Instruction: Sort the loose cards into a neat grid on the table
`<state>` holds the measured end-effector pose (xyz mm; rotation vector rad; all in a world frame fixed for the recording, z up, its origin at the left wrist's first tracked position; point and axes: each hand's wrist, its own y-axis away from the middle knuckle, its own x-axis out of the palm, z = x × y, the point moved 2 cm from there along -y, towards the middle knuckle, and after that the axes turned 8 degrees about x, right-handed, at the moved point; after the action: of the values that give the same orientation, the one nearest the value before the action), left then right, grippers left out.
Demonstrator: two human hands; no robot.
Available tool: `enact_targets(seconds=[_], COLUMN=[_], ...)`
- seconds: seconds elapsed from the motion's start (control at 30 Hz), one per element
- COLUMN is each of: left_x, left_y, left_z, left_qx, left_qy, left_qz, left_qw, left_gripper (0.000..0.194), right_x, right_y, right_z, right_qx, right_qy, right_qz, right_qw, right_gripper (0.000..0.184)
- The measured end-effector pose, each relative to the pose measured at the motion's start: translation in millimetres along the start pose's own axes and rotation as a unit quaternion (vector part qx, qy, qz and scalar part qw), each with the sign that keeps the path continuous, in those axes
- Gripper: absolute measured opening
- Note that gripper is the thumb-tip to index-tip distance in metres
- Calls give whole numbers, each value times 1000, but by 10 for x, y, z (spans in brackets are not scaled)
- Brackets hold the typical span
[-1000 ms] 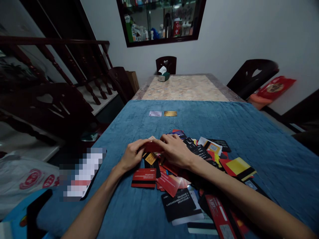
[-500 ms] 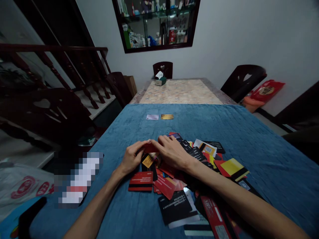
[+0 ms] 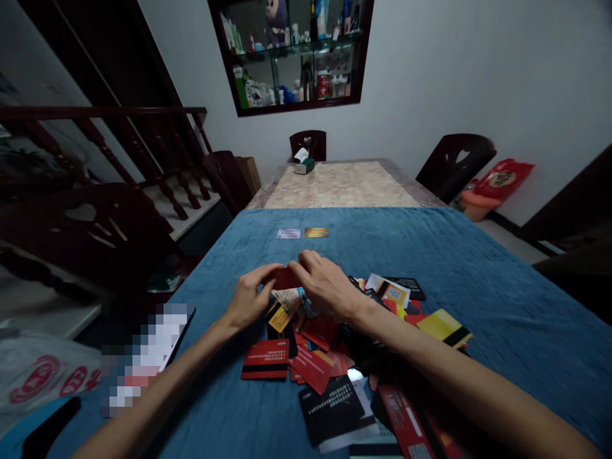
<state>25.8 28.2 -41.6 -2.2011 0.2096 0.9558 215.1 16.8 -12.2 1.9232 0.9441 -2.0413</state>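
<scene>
Dark red rectangular held card (image 3: 285,278): smooth, plastic-looking. Red rectangular card with black stripe (image 3: 264,359): same plastic look, low sheen. Black rectangular card with white print (image 3: 329,403): smooth plastic, nearer matt. Gold rectangular card (image 3: 316,233): metallic-looking sheen, actual material unclear. Blue cloth cover (image 3: 229,255): matt, short soft pile, slightly rumpled. Cream-and-brown patterned bench top (image 3: 342,185): smooth; stone or plastic, can't tell. Dark red-brown turned railing (image 3: 105,113): glossy wood. White printed bag (image 3: 29,350): thin, crinkled plastic. White tissue (image 3: 301,154): soft matt paper.
</scene>
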Motion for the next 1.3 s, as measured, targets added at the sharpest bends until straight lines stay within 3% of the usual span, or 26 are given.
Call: enact_targets(seconds=[0.23, 0.43, 0.6, 0.7, 1.0, 1.3], left_x=[49, 135, 200, 273, 583, 888], left_y=[-243, -477, -815, -1072, -1850, -2252], left_z=[-7, 118, 240, 356, 835, 1186], left_qx=[40, 113, 144, 138, 92, 61], left_qy=[-30, -72, -105, -133, -137, -171], left_qz=[29, 85, 137, 153, 178, 240], left_qw=[998, 987, 974, 970, 970, 954], left_gripper=[46, 56, 55, 49, 41, 36], right_x=[20, 145, 278, 357, 544, 897], right_y=[-57, -138, -278, -416, -916, -1240], right_z=[-289, -615, -905, -1103, -1604, -1947], right_qx=[27, -2, 4, 22, 104, 166], right_qy=[-36, -79, -120, -126, -127, -126], right_qz=[-43, -62, -74, -68, -41, 1], right_qw=[998, 995, 990, 989, 986, 978], right_gripper=[26, 32, 40, 44, 28, 27])
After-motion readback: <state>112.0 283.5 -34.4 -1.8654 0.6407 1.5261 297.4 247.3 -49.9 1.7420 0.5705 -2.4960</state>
